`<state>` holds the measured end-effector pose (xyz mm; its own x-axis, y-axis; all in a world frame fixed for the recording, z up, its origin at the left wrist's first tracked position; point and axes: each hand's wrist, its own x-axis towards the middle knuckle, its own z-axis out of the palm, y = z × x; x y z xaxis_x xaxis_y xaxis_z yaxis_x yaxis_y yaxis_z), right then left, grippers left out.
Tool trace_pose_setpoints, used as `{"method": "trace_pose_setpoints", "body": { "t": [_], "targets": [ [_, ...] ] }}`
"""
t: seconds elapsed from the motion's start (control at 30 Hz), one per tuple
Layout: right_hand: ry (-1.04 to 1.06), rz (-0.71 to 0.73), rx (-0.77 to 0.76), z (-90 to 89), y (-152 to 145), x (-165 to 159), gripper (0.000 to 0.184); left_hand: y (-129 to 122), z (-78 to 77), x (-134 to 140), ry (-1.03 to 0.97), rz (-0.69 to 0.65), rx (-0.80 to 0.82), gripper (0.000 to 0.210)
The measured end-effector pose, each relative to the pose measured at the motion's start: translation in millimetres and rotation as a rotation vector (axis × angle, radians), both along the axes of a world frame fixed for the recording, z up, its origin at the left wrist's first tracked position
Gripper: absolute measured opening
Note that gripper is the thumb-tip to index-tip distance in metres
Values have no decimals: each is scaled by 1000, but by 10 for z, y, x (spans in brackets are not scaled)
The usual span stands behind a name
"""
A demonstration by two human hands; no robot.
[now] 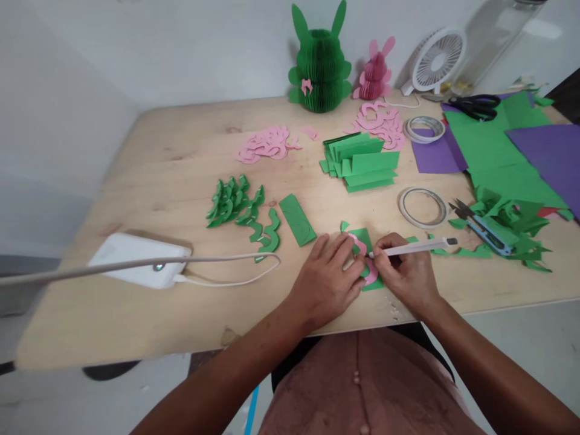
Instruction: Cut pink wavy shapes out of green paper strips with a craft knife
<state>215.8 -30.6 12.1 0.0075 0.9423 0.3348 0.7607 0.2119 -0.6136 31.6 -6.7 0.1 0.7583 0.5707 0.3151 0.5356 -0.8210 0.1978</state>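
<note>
Your right hand (408, 272) had its fingers closed round a white pen (419, 246), tip at the edge of a pink cut-out (371, 275). Your left hand (327, 275), fingers spread, pressed the cut-out onto a green card (363, 235) near the worktop's (167, 163) front edge. Tracing looked midway. Done: scalloped pieces (231, 202) heaped leftward, pale flecks perhaps staples; one strip (298, 220) bore a curved line. Remaining, apparently: stacked strips (362, 158), matte, straight-edged. Scraps (516, 217) lay jagged, curling.
</note>
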Motion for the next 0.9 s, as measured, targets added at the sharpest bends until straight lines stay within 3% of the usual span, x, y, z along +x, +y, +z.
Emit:
{"method": "trace_pose_setpoints", "body": {
  "t": [0.9],
  "targets": [
    [38, -12, 3, 72, 7, -6, 16, 5, -25, -6, -30, -3, 7, 30]
  ]
}}
